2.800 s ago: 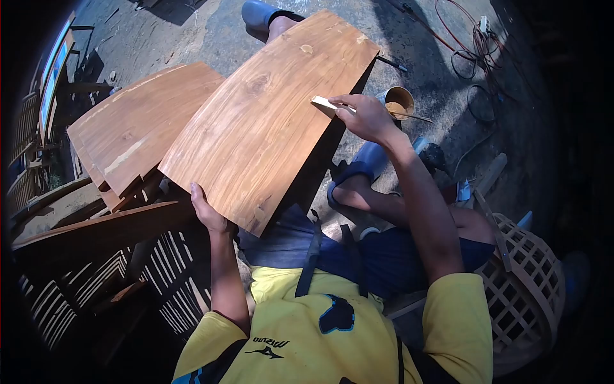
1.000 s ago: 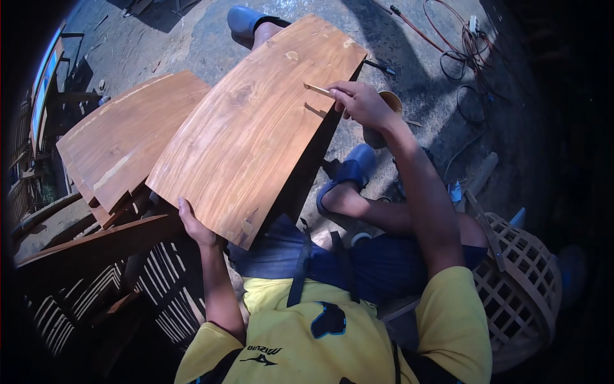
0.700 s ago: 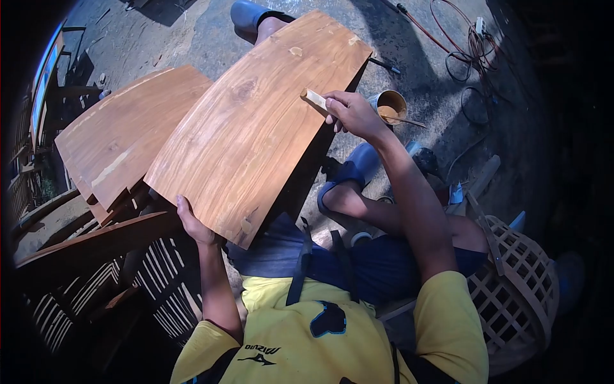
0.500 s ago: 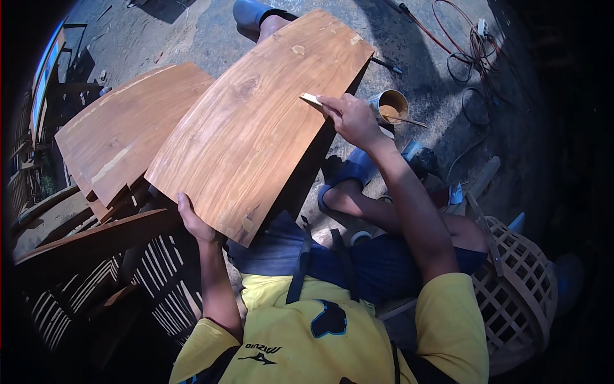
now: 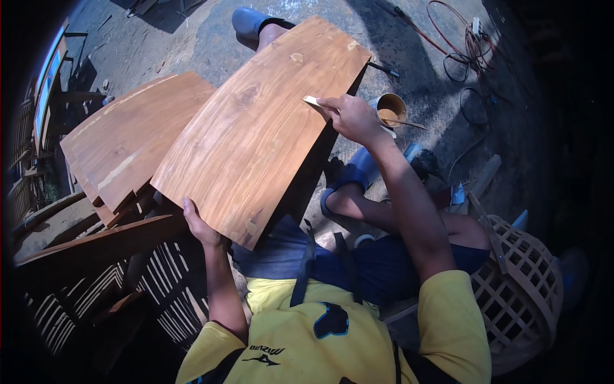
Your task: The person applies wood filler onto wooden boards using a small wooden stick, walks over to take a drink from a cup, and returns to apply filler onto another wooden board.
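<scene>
A curved wooden panel (image 5: pixel 256 134) with pale filler patches lies slanted across my lap. My left hand (image 5: pixel 202 225) grips its near left edge, thumb on top and the other fingers hidden underneath. In my right hand (image 5: pixel 356 120) is a small pale putty knife (image 5: pixel 312 101), pinched between the fingers, its tip at the panel's surface near the right edge. Just beyond that hand stands an open can (image 5: pixel 390 109) of tan paste, with a thin stick (image 5: pixel 409 123) leaning in it.
More wooden panels (image 5: pixel 137 131) with filler streaks are stacked at the left. A coiled cable (image 5: pixel 474 57) lies on the ground at the upper right. An open-weave basket (image 5: pixel 521 288) stands by my right side. A dark pen-like tool (image 5: pixel 385 69) lies beyond the panel.
The view has shifted slightly. My right hand and the putty knife stay at nearly the same spot on the panel, and my left hand keeps its grip.
</scene>
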A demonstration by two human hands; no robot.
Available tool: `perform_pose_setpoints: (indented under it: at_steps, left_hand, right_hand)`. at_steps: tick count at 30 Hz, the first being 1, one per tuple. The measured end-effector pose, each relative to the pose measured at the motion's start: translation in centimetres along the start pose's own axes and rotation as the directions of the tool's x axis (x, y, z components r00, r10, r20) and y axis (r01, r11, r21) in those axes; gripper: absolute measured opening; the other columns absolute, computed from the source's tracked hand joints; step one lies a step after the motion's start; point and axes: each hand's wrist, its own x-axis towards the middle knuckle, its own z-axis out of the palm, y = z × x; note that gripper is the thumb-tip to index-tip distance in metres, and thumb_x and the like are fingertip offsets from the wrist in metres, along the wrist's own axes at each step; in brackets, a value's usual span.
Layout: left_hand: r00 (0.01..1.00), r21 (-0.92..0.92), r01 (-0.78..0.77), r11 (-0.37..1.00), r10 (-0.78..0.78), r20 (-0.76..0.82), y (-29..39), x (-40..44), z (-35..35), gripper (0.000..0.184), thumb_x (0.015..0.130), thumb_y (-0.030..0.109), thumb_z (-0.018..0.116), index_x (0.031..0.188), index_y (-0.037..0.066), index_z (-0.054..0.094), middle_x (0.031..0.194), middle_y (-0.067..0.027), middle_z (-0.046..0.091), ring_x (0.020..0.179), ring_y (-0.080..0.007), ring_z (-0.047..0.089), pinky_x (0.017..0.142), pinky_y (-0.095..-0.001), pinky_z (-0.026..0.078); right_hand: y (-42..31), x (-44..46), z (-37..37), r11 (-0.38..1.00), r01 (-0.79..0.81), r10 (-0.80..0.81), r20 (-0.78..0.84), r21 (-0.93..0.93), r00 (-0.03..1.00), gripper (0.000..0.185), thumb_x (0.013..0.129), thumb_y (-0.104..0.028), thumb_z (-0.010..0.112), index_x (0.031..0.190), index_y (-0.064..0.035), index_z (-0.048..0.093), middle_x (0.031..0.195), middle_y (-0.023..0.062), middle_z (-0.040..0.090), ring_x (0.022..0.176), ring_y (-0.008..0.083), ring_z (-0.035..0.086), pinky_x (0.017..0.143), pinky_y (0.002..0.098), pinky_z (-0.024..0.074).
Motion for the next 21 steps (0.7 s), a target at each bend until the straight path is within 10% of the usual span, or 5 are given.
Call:
perform_pose_setpoints:
  at_steps: [21]
  left_hand:
    - [0.999,-0.051,0.045,0.998,-0.043,0.027,-0.7,0.3,-0.8,0.065,0.107,0.046,0.032,0.151,-0.001,0.035,0.141,-0.025,0.052,0.123,-0.037,0.06,0.101,-0.0499,0.053]
  right_hand:
    - [4.4,1.8,1.1,0.997,0.015,-0.008,-0.081,0.082,0.997,0.027,0.098,-0.03,0.061,0.116,-0.0188,0.076,0.096,0.0198,0.074,0.091,0.0406,0.071,0.084,0.0503,0.057]
